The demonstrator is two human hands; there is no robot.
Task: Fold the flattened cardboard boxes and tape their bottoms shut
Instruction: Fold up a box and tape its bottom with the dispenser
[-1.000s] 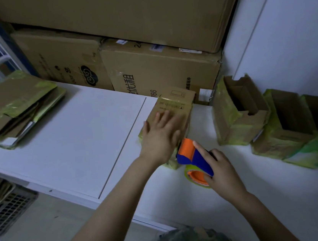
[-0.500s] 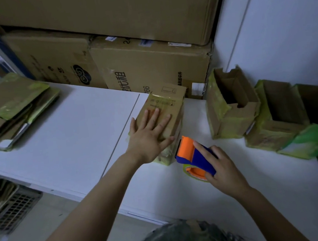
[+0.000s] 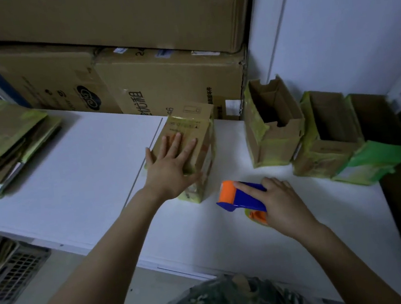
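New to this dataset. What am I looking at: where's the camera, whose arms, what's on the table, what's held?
No robot here: one camera sits on a person's head, looking down at their own bare arms. The left hand lies flat on a small folded cardboard box; the right hand grips a blue and orange tape dispenser. On the white table: a stack of flattened boxes far left, open boxes at right. Large cartons stand behind.
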